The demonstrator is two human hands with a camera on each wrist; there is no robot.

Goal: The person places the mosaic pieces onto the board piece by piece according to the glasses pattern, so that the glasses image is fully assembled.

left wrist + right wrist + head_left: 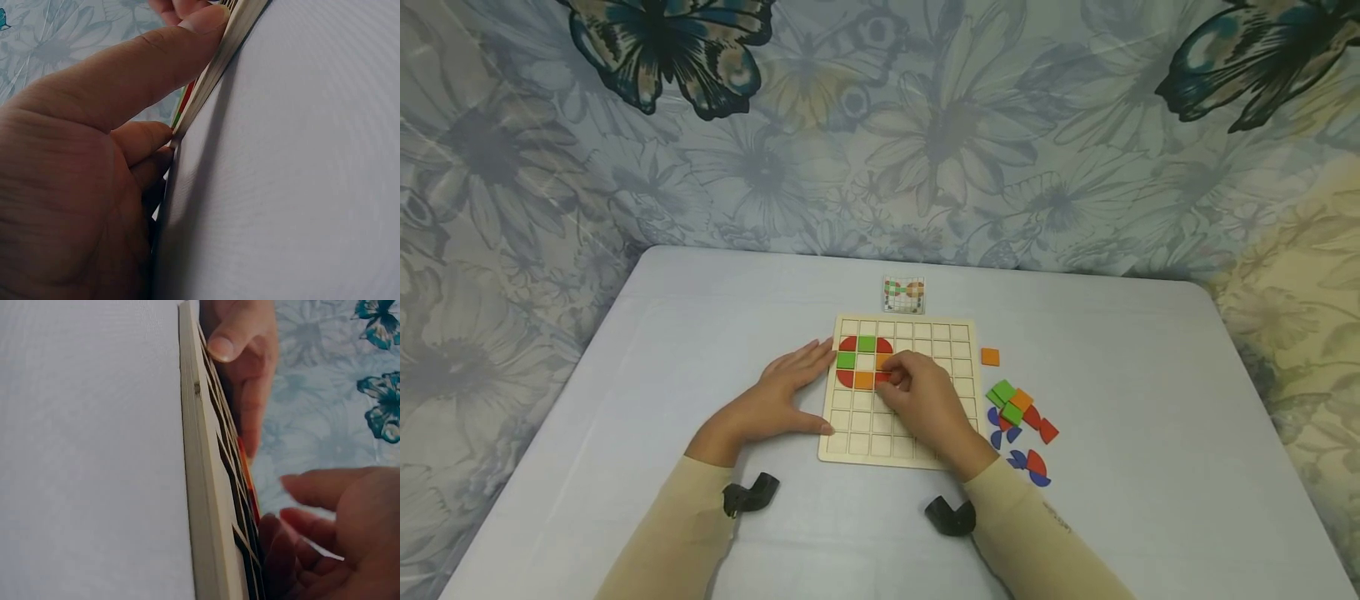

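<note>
A pale wooden grid board (857, 423) lies on the table. On its upper left, red quarter-rounds (848, 343) at the corners, green squares (867, 343) and orange squares (863, 381) form a ring around a bare cell. My right hand (925, 400) is over the board, its thumb and fingertips at the ring's lower right red piece (882, 377). The right wrist view shows a gap between thumb and fingers (309, 528), nothing pinched there. My left hand (775, 404) rests at the board's left side, fingers stretched along it, thumb (203, 20) on its edge.
Right of the board lie a single orange square (990, 357) and a loose pile with green squares (1003, 390), red pieces (1048, 431) and blue pieces (1018, 458). A small pattern card (904, 295) lies behind the board. A flower-print cloth (947, 167) hangs behind the table.
</note>
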